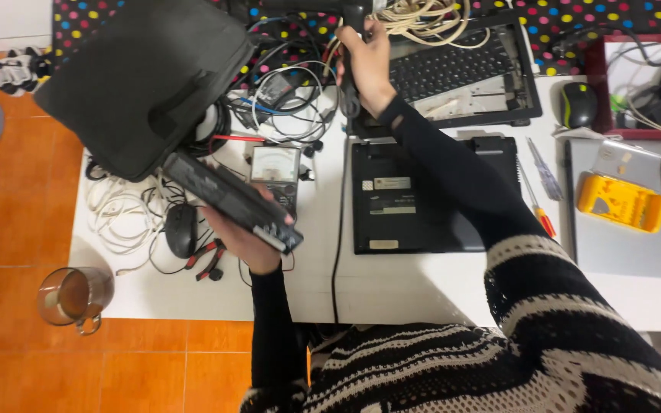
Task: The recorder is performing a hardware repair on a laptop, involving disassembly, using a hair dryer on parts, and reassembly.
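My left hand (245,239) grips a long black battery pack (227,200), held over the left part of the white table (392,287). My right hand (367,65) reaches far across the table and closes around a black tool handle (350,73) with a black cord hanging from it. Below that arm lies a black laptop (415,203), turned bottom side up. Behind it sits an opened laptop part with a keyboard (453,65).
A black bag (143,76) lies at the far left over tangled cables (284,92). An analog meter (275,170), a mouse (181,229), red-handled pliers (210,258), screwdrivers (541,187), a yellow meter (620,202) and a second mouse (579,103) are spread around. A glass mug (70,297) stands on the orange floor.
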